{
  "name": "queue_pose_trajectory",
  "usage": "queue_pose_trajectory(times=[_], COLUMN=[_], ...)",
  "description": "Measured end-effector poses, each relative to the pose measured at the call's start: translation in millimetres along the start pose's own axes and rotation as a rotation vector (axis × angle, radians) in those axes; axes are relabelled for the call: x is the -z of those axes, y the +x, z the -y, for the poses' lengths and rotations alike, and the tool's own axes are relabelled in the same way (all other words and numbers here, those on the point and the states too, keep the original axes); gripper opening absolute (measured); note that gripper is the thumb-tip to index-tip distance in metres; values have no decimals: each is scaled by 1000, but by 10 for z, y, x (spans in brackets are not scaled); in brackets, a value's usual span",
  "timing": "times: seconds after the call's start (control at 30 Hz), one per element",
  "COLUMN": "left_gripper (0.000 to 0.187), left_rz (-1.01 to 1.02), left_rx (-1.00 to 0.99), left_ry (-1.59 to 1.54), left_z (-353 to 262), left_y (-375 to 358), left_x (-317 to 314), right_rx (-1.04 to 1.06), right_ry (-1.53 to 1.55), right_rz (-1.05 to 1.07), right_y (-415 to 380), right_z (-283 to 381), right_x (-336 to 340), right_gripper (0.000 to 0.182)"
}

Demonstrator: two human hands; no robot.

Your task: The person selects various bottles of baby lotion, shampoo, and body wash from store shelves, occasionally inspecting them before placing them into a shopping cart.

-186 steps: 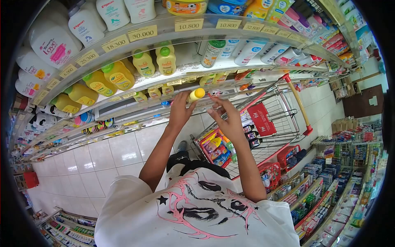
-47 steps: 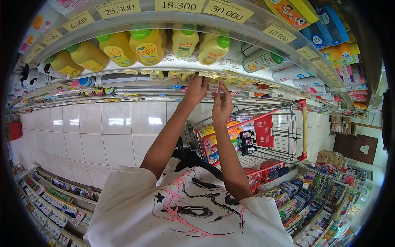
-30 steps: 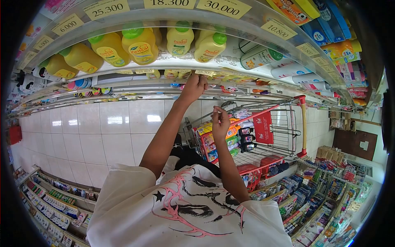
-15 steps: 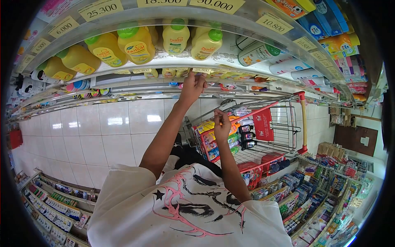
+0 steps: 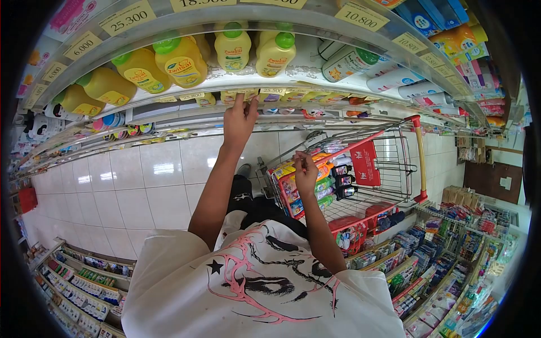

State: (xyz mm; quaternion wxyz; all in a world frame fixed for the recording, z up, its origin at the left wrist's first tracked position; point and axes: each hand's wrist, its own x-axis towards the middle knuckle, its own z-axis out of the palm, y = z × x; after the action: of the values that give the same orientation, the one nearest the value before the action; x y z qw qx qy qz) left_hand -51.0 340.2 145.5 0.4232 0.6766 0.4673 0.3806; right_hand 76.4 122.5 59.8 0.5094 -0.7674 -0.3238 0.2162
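My left hand (image 5: 240,121) reaches up to the shelf's front edge, its fingertips at a yellow price tag (image 5: 248,93) left of the tag reading 25.500 (image 5: 274,91). Two digits stand apart there, and nothing is seen held. Just above are yellow Zwitsal bottles with green caps (image 5: 233,49), upright on the white shelf (image 5: 245,79). My right hand (image 5: 306,173) hovers by the near end of the shopping cart (image 5: 389,169), fingers curled in with no object visible in them. Colourful packs (image 5: 289,194) and dark bottles (image 5: 344,180) lie in the cart behind it.
White tubes and bottles (image 5: 389,80) stand farther right on the shelf. Lower shelves run beneath it above the tiled floor (image 5: 163,169). Behind me are racks of small packaged goods (image 5: 406,253) and another shelf unit (image 5: 84,281). A red object (image 5: 27,199) stands far left.
My left hand has shifted left along the shelf edge, from the 25.500 tag to the tag beside it. My right hand stays by the cart. The view has moved slightly.
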Motion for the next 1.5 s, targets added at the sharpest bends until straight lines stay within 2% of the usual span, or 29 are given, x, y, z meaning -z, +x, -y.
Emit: queue_pose_trajectory(times=[0.03, 0.17, 0.23, 0.37, 0.47, 0.57, 0.63, 0.77, 0.87, 0.93, 1.07, 1.17, 1.23, 1.27, 1.3, 1.33, 1.37, 1.4, 1.43, 1.5], left_gripper=[25, 25, 29, 34, 34, 33, 24, 26, 24, 35, 41, 40, 38, 39, 42, 42, 46, 50, 50, 55], left_rz=[59, 24, 51, 77, 19, 53, 52, 59, 121, 89, 18, 206, 307, 480, 655, 680, 687, 690, 714, 689], left_rx=[38, 0, 63, 55, -15, 53, 39, 33, 109, 124, 78, 103, 99, 130, 162, 165, 27, -113, -108, -88], left_ry=[44, 104, 121, 164, 181, 133, 113, 106, 49, -86, -128, -97, -65, -4, 57, 58, 83, 100, 90, 70], left_z=[-21, 154, 137, 154, 146, 66, 58, 77, 40, -45, -52, 193, 496, 602, 724, 910, 1122, 1268, 1337, 1423], left_y=[35, 176, 216, 247, 238, 233, 236, 226, 143, 33, -364, -780, -1054, -1186, -1307, -1437, -1624, -1792, -1902, -2088], left_x=[25, -40, -42, -85, -94, -50, -52, -36, -2, 22, -15, -99, -225, -297, -393, -525, -660, -786, -902, -1149], right_rx=[-1, -33, -43, -19, -8, -2, 1, 31, -2, -30, -158, -255, -348, -361, -419, -481, -512, -537, -553, -598], right_ry=[2, -15, -44, -35, -34, -17, -8, -36, -45, -51, -54, -101, -128, -126, -237, -347, -347, -529, -709, -484], right_rz=[-2, 44, 52, 35, 18, 12, 15, 26, 48, 57, 58, 23, 26, 14, 113, 214, 201, 371, 547, 474], right_y=[-26, -100, -117, -138, -172, -193, -201, -178, -205, -241, -473, -690, -943, -1093, -1259, -1417, -1599, -1751, -1834, -1809], right_z=[-45, -62, -18, -26, -102, -131, -119, -169, -193, -223, -529, -641, -1074, -1256, -1424, -1533, -1587, -1634, -1677, -1494], right_x=[-12, -1, 28, 69, 69, 77, 77, 79, 125, 194, 452, 683, 912, 1045, 1193, 1325, 1457, 1600, 1736, 1757], right_gripper=[16, 16, 16, 16, 16, 17, 17, 17, 17, 17, 17, 16, 18, 18, 21, 25, 25, 28, 32, 34])
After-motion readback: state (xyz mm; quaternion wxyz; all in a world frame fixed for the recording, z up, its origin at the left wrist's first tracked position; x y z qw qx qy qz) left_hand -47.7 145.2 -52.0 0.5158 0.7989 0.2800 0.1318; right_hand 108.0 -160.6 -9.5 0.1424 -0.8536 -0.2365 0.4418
